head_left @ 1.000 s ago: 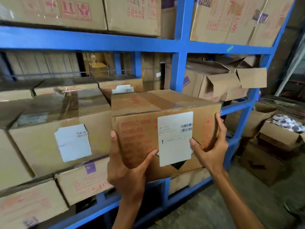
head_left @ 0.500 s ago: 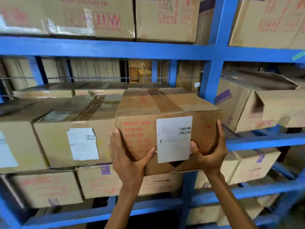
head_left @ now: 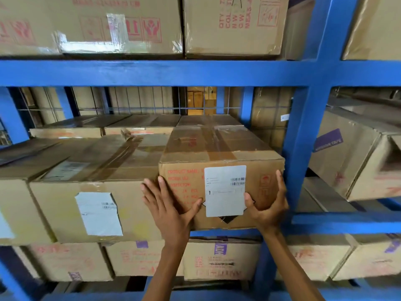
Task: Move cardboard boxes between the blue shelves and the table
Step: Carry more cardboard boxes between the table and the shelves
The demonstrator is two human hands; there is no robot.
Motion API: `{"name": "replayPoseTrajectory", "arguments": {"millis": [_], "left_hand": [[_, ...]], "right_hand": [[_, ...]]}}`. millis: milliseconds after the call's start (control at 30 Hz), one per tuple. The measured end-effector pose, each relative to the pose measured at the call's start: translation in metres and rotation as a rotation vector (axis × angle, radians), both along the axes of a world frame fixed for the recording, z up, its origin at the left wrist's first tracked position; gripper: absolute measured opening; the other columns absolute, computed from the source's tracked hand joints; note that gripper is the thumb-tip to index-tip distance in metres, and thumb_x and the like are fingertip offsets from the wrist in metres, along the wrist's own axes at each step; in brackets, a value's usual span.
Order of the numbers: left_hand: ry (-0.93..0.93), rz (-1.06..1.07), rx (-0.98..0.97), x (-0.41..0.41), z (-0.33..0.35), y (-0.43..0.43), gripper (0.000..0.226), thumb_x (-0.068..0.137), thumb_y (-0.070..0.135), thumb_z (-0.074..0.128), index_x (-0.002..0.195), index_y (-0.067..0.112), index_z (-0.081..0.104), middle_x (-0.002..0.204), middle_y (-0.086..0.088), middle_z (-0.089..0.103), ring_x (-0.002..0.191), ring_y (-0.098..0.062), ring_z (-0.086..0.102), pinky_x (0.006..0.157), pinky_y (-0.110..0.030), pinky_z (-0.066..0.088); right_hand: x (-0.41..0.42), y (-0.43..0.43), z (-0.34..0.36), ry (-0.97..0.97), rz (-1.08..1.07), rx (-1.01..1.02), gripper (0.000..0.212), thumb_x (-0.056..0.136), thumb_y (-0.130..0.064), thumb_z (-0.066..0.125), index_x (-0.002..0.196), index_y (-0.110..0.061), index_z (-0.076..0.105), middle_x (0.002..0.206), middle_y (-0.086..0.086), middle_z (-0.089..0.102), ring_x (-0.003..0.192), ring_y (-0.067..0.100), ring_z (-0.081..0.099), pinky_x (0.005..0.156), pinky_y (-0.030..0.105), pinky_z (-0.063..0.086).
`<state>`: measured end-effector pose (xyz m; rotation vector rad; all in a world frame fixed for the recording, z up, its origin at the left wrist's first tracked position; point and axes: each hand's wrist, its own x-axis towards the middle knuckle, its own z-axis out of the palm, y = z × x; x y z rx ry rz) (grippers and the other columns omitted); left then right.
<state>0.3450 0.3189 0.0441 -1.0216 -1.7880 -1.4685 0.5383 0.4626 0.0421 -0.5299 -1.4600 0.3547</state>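
A taped cardboard box (head_left: 219, 146) with red print and a white barcode label sits on the middle level of the blue shelves (head_left: 152, 72), at the right end of a row of boxes. My left hand (head_left: 171, 209) lies flat on its lower front left, fingers straight and reaching over the edge onto the neighbouring box. My right hand (head_left: 269, 207) holds the lower front right corner, with the thumb on the front face and the fingers up the right edge. The box's base rests on the shelf beam.
A blue upright post (head_left: 303, 137) stands close against the box's right side. A larger labelled box (head_left: 97, 192) touches its left. More boxes fill the level above (head_left: 232, 25) and below (head_left: 221, 259). A tilted box (head_left: 358, 159) sits in the right bay.
The box has gone from being carried in front of the shelf to sitting on the middle level. My left hand shifted from gripping it to lying flat on its front.
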Motion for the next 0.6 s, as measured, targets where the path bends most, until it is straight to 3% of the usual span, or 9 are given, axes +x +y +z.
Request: {"name": "replayPoseTrajectory", "arguments": {"millis": [133, 233, 300, 367, 433, 500, 533, 600], "left_hand": [[0.129, 0.114, -0.117, 0.009, -0.021, 0.017, 0.106, 0.090, 0.077, 0.044, 0.165, 0.017, -0.001, 0.173, -0.002, -0.011, 0.159, -0.028, -0.009, 0.130, -0.042, -0.002], [0.134, 0.122, -0.121, 0.014, -0.040, 0.018, 0.102, 0.094, 0.073, 0.040, 0.164, 0.014, -0.004, 0.172, -0.006, -0.012, 0.160, -0.030, -0.007, 0.130, -0.043, 0.000], [0.107, 0.108, -0.126, 0.013, -0.045, 0.017, 0.102, 0.094, 0.068, 0.047, 0.165, 0.013, -0.002, 0.172, -0.010, -0.009, 0.159, -0.033, -0.004, 0.130, -0.045, 0.000], [0.091, 0.092, -0.154, 0.014, -0.041, 0.018, 0.100, 0.095, 0.067, 0.045, 0.165, 0.013, -0.002, 0.172, -0.012, -0.008, 0.159, -0.034, -0.004, 0.130, -0.045, -0.001], [0.085, 0.066, -0.167, 0.015, -0.039, 0.015, 0.097, 0.098, 0.069, 0.040, 0.164, 0.011, 0.000, 0.172, -0.012, -0.008, 0.159, -0.034, -0.005, 0.130, -0.044, -0.003], [0.071, 0.050, -0.164, 0.016, -0.036, 0.012, 0.096, 0.098, 0.068, 0.039, 0.164, 0.008, 0.004, 0.172, -0.011, -0.010, 0.159, -0.033, -0.006, 0.129, -0.042, -0.004], [0.063, 0.046, -0.159, 0.016, -0.035, 0.011, 0.095, 0.098, 0.068, 0.039, 0.164, 0.007, 0.006, 0.172, -0.009, -0.011, 0.159, -0.032, -0.007, 0.129, -0.042, -0.005], [0.076, 0.044, -0.139, 0.017, -0.034, 0.010, 0.090, 0.100, 0.065, 0.039, 0.165, 0.012, 0.006, 0.172, -0.007, -0.011, 0.159, -0.030, -0.008, 0.129, -0.042, -0.006]], "right_hand": [[-0.008, 0.003, -0.024, -0.055, -0.012, -0.079, 0.098, 0.075, -0.047, 0.077, 0.157, -0.019, 0.031, 0.154, 0.012, 0.048, 0.140, -0.008, 0.040, 0.109, 0.006, 0.036], [-0.003, -0.002, -0.040, -0.113, -0.024, -0.110, 0.099, 0.077, -0.051, 0.073, 0.160, -0.031, 0.024, 0.150, 0.021, 0.046, 0.129, 0.000, 0.045, 0.097, 0.000, 0.038], [-0.001, -0.003, -0.040, -0.113, -0.027, -0.099, 0.101, 0.079, -0.052, 0.072, 0.163, -0.039, 0.018, 0.157, 0.007, 0.043, 0.133, 0.000, 0.043, 0.099, -0.003, 0.036], [-0.001, -0.003, -0.035, -0.120, -0.042, -0.092, 0.100, 0.080, -0.052, 0.073, 0.163, -0.042, 0.018, 0.163, -0.018, 0.033, 0.140, -0.011, 0.036, 0.104, -0.002, 0.032], [-0.002, -0.005, -0.034, -0.133, -0.049, -0.083, 0.098, 0.083, -0.053, 0.071, 0.163, -0.043, 0.017, 0.163, -0.021, 0.029, 0.143, -0.015, 0.031, 0.105, -0.001, 0.033], [-0.001, -0.007, -0.033, -0.147, -0.054, -0.071, 0.097, 0.086, -0.053, 0.069, 0.164, -0.042, 0.014, 0.167, -0.002, 0.028, 0.150, -0.004, 0.029, 0.111, 0.011, 0.038], [-0.002, -0.008, -0.034, -0.162, -0.086, -0.058, 0.097, 0.087, -0.052, 0.068, 0.166, -0.038, 0.014, 0.170, 0.007, 0.022, 0.155, 0.010, 0.026, 0.116, 0.026, 0.040], [-0.007, -0.012, -0.035, -0.211, -0.240, 0.033, 0.094, 0.091, -0.046, 0.066, 0.167, -0.027, 0.015, 0.173, 0.018, 0.008, 0.160, 0.035, 0.014, 0.125, 0.050, 0.026]]}}
